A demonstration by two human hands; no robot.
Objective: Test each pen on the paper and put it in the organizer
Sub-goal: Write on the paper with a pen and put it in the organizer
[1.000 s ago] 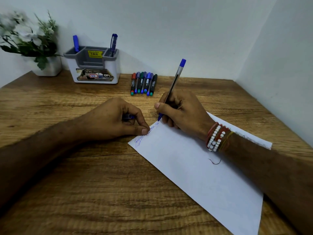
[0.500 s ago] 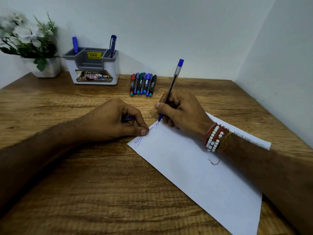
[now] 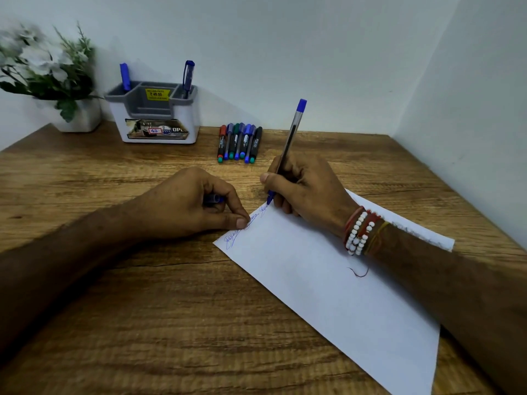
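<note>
My right hand grips a clear blue pen, its tip touching the far edge of the white paper, where blue scribbles run along the edge. My left hand is curled around a small blue pen cap, and its thumb presses on the paper's left corner. Several markers lie side by side on the table behind my hands. The white and grey organizer stands at the back left with two blue pens upright in it.
A white pot with pale flowers stands left of the organizer. White walls close the wooden table at the back and on the right. A small red mark sits on the paper near my right wrist.
The pen tip has shifted slightly along the paper's edge, with the pen tilting a little. My left hand has stayed in place.
</note>
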